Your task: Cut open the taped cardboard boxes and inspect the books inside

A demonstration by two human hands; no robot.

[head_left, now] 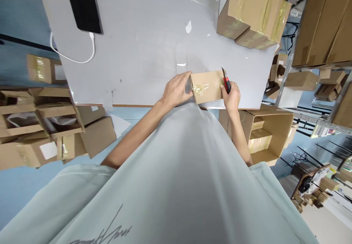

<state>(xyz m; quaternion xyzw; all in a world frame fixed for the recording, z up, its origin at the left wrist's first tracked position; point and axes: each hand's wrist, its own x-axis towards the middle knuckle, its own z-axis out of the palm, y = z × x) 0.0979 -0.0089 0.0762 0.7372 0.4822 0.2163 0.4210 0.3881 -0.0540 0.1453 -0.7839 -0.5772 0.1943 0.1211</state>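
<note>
A small brown cardboard box (209,84) with clear tape on it lies at the front edge of the table, between my two hands. My left hand (177,89) is at the box's left end, thumb and fingers apart around that side. In my right hand (231,96) is a red and black box cutter (226,82), its dark blade pointing up and away from me. The fingers of that hand are closed round the cutter and rest against the right end of the box.
A black phone (84,6) with a white cable lies at the table's far left. Taped cardboard boxes (251,11) stand at the back right. An open carton (271,134) sits below the right edge; more open boxes (56,123) are at the lower left. White scraps (188,27) dot the tabletop.
</note>
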